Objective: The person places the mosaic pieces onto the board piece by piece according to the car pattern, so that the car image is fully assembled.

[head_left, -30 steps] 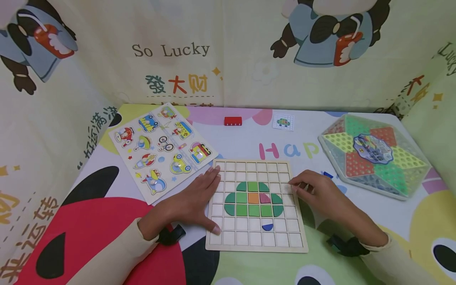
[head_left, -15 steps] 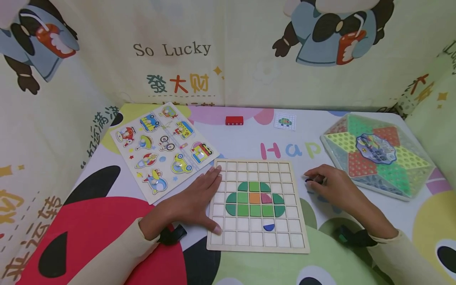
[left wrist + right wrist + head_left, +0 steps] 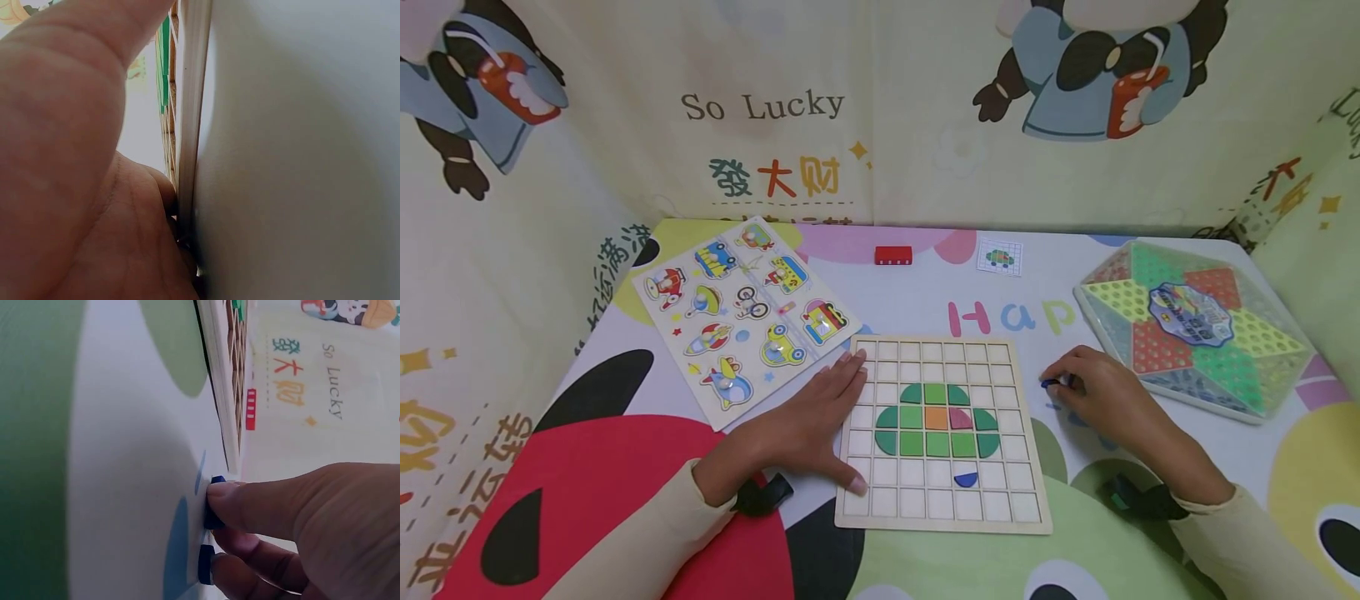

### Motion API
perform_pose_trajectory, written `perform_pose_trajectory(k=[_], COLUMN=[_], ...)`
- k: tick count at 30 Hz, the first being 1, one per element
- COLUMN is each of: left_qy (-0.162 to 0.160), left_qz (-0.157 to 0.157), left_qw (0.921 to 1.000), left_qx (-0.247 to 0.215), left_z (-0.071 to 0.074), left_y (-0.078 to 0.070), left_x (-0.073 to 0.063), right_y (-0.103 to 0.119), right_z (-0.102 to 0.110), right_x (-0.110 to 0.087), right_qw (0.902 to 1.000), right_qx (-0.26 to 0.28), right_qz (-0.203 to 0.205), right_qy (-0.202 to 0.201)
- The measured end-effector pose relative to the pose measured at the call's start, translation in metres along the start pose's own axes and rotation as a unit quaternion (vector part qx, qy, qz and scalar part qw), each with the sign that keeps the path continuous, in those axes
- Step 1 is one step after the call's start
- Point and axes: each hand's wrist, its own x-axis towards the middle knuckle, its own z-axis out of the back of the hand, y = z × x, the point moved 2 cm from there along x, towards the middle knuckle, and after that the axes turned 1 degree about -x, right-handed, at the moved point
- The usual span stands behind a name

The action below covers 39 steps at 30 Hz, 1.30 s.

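A square wooden grid board (image 3: 943, 527) lies before me. Green pieces (image 3: 936, 445) fill several of its cells in a car-like shape, around an orange square (image 3: 936, 417) and a pink rounded piece (image 3: 959, 418). Lower down, a blue half-round piece (image 3: 966, 480) sits in a cell. My left hand (image 3: 801, 425) rests along the board's left edge, thumb spread from straight fingers. Just right of the board, my right hand (image 3: 1097, 392) pinches a small blue piece (image 3: 215, 509) at the table surface. Another blue piece (image 3: 206, 564) touches or stands by its other fingers.
A picture puzzle board (image 3: 745, 308) lies to the left, partly under the grid board's corner area. At the back are a red block (image 3: 893, 255) and a small pattern card (image 3: 999, 257). A hexagonal game box (image 3: 1195, 325) stands on the right.
My right hand has moved right from the board's right edge to the table beside it and now pinches a blue piece there. The left hand stays on the board.
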Motion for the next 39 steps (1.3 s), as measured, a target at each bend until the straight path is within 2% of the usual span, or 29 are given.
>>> perform_pose_trajectory(k=[6, 9, 13, 16, 22, 25, 31, 36, 39], left_qy=[0.001, 0.001, 0.002, 0.001, -0.004, -0.004, -0.003, -0.002, -0.002], left_qz=[0.0, 0.0, 0.001, 0.002, -0.002, -0.003, -0.005, -0.004, -0.005], left_qw=[1.0, 1.0, 1.0, 1.0, 1.0, 1.0, 1.0, 1.0, 1.0], left_qx=[0.001, 0.003, 0.002, -0.002, -0.003, -0.004, -0.003, -0.005, -0.005], left_z=[0.0, 0.0, -0.001, -0.001, -0.001, -0.001, 0.0, 0.0, 0.0], left_y=[0.0, 0.0, 0.0, 0.001, 0.001, 0.0, -0.001, 0.0, 0.0], left_x=[0.0, 0.0, -0.001, -0.001, -0.002, -0.002, -0.001, -0.001, 0.0], right_y=[0.001, 0.003, 0.008, 0.016, 0.032, 0.038, 0.049, 0.059, 0.064], right_z=[-0.001, 0.0, 0.001, 0.001, -0.001, -0.003, -0.008, -0.013, -0.015], right_x=[-0.001, -0.001, -0.001, -0.001, -0.004, -0.005, -0.004, -0.002, -0.003], right_qw=[0.9998, 0.9998, 0.999, 0.9966, 0.986, 0.9796, 0.9698, 0.9682, 0.9614], right_qx=[0.009, 0.016, 0.038, 0.063, 0.1, 0.12, 0.164, 0.17, 0.184], right_qz=[-0.013, -0.011, 0.019, 0.053, 0.133, 0.16, 0.174, 0.163, 0.181], right_qy=[0.009, 0.0, -0.013, -0.004, 0.006, 0.012, 0.048, 0.086, 0.094])
